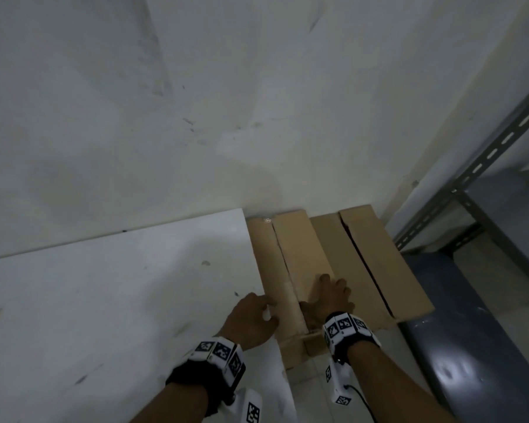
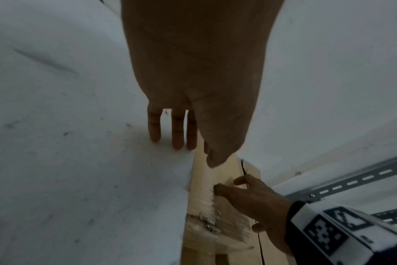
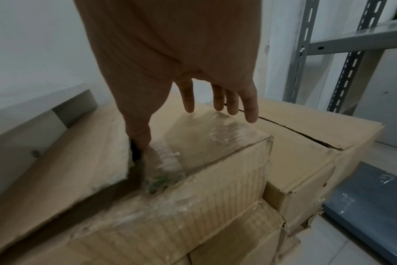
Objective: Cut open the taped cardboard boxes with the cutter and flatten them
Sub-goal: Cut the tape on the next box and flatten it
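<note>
Cardboard fills the gap between the white surface (image 1: 110,294) and the metal shelf (image 1: 476,184): 2 boxes side by side, long axes running away from the person. The nearer box (image 1: 287,264) has its top seam slit. The right hand (image 1: 327,300) lies flat on its right flap, thumb dipped into the seam; the left hand (image 1: 251,315) rests open against its left edge, holding nothing. The second box (image 1: 373,257) lies just right. No cutter shows.

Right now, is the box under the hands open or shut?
Partly open: the brown cardboard box shows a dark gap between its top flaps, torn clear tape beside it.
</note>
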Available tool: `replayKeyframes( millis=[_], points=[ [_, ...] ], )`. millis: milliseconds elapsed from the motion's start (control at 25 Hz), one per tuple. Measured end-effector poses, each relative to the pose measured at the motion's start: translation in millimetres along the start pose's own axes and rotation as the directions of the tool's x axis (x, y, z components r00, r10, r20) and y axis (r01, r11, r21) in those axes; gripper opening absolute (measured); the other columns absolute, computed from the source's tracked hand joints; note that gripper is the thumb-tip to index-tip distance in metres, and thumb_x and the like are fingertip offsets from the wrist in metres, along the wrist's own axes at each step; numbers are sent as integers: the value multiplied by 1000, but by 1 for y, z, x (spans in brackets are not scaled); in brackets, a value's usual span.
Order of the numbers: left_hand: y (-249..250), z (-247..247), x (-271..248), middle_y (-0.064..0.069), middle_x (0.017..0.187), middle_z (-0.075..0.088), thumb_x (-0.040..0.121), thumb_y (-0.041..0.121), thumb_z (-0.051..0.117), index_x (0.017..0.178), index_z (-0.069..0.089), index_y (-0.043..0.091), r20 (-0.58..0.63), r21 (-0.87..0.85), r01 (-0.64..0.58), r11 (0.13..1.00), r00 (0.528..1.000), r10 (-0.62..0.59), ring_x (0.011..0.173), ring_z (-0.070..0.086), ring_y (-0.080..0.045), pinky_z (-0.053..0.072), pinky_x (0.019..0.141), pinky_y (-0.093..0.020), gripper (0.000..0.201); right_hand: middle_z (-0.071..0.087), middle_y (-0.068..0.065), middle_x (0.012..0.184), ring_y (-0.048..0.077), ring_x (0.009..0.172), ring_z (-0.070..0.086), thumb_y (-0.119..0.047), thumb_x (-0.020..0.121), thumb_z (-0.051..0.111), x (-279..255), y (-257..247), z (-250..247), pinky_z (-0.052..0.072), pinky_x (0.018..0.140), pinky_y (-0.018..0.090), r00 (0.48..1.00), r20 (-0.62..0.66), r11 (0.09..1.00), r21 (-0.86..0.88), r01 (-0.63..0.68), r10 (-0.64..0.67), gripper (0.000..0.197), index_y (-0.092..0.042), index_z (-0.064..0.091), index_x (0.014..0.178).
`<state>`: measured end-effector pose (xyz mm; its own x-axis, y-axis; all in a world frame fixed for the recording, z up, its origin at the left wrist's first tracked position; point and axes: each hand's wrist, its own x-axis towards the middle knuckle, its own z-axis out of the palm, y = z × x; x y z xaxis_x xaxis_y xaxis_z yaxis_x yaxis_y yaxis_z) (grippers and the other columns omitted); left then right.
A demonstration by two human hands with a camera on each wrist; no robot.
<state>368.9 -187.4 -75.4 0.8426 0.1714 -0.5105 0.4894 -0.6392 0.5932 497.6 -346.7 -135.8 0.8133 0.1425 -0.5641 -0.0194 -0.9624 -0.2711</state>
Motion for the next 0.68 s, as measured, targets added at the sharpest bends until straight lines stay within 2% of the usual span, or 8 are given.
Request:
replayKeyframes(
  millis=[120, 240, 360, 480, 680],
  points=[
    [5, 9, 10, -5, 128, 50, 99, 31, 55, 136, 53, 23, -48, 4, -5, 1000, 999, 5, 119, 53, -21, 42, 99, -26, 39, 13, 15, 153, 40, 139, 22, -57, 74, 76, 8, 8, 2, 29, 111, 62, 999, 37, 1000, -2, 7, -7, 99, -25, 19, 148],
    [14, 14, 20, -5, 133, 50, 97, 29, 57, 136, 53, 23, -32, 16, -19, 1000, 999, 20, 124, 50, -21, 43, 101, -29, 40, 17, 14, 150, 40, 138, 24, -60, 70, 78, 14, 12, 0, 33, 107, 65, 998, 65, 1000, -8, 10, -10, 110, -26, 11, 150],
    [20, 20, 28, -4, 138, 50, 95, 33, 58, 138, 52, 28, -6, 86, 8, 996, 1000, -8, 129, 47, -23, 43, 105, -34, 43, 9, 16, 153, 41, 142, 17, -61, 64, 81, 12, 14, 1, 34, 108, 63, 994, 112, 999, -47, 14, -8, 124, -27, 0, 152],
    [23, 15, 30, -3, 147, 42, 96, 37, 58, 144, 45, 30, 53, 118, 28, 993, 998, -35, 138, 39, -24, 38, 111, -36, 50, 14, 17, 153, 38, 142, 20, -68, 59, 80, 8, 16, 4, 32, 110, 59, 998, 58, 1000, -21, -10, 11, 131, -31, -5, 152],
    [23, 6, 27, -5, 160, 24, 98, 38, 56, 153, 31, 26, 102, 90, 22, 996, 994, -31, 147, 27, -24, 31, 116, -34, 61, 22, 16, 147, 38, 136, 24, -63, 53, 82, -5, 12, -19, 31, 109, 56, 998, -57, 1000, -12, 13, -14, 129, -32, 2, 150]
  ],
)
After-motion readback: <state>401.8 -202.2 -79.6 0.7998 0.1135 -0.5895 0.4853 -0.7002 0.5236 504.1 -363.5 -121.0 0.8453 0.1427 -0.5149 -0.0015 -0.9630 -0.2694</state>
